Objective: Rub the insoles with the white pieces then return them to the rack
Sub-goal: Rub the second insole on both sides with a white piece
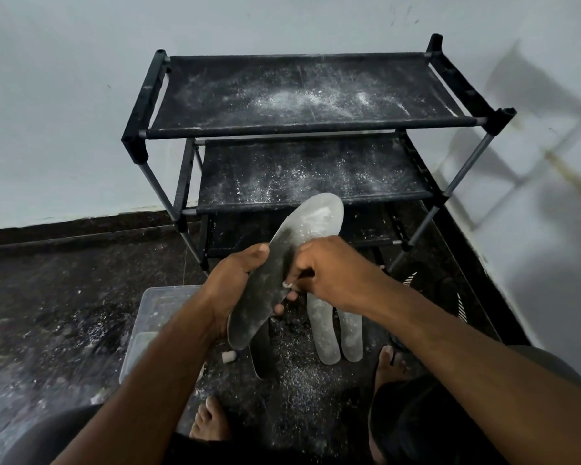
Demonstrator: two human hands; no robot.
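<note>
The black rack (302, 95) filled the upper middle of the frame, set against a pale wall, its fabric shelves bare of insoles and dusted with white powder. Below it, the dark speckled floor (47, 297) carried more of the same powder. A clear plastic box (148, 317) sat at lower left of centre, partly behind the left forearm.

At the centre of the frame the held insole (296, 250) tilted up toward the rack, toe end whitened, heel end greyer. The left hand (235, 280) gripped it from beneath near the middle, fingers curled round the edge and the thumb on the far side. The right hand (332, 273) was closed in a pinch on a small white piece (287, 284), pressed to the insole's right edge.

Two more insoles (336, 327) lay side by side on the floor just below the hands, and a darker one (262, 350) lay under the held insole's heel. A spare white piece (228, 357) sat on the floor just beside it.

To rub well, the left hand would likely need to brace the insole flat against the pressure, while the right drew the piece in long strokes toward the still-grey heel. The piece looked worn very small, so it could slip from the pinch; the spare might serve better.
</note>
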